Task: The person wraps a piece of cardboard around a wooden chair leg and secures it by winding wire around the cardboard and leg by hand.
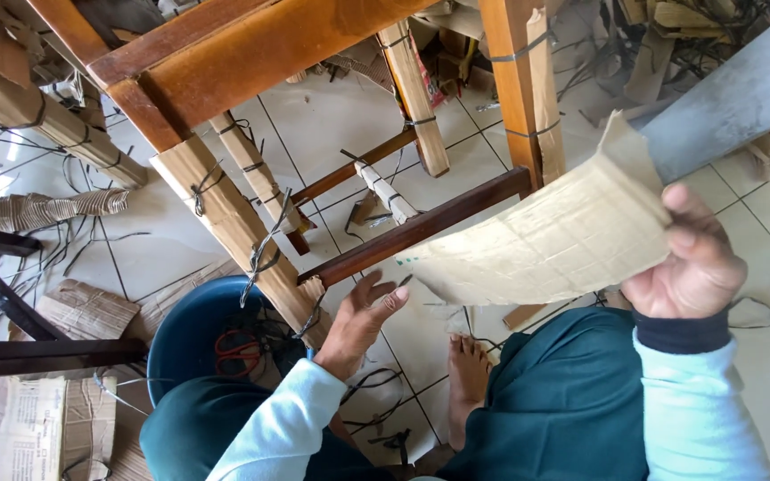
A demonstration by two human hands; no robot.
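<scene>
My right hand (688, 263) grips one end of a creased strip of brown cardboard (545, 236), held flat in front of me. My left hand (363, 319) is open, fingers spread, just below the strip's pointed left end and beside a dark wooden rung (421, 227) of a wooden chair (225, 53). Several chair legs are wrapped in cardboard and tied with wire, such as the near leg (238, 232). My bare foot (468, 374) rests on the tiled floor between my knees.
A blue bucket (180, 330) with red-handled scissors (238, 352) stands under the chair by my left knee. Cardboard pieces (82, 312) and loose wire litter the floor at left. A dark wooden frame (11, 312) lies at far left; scrap piles at the back.
</scene>
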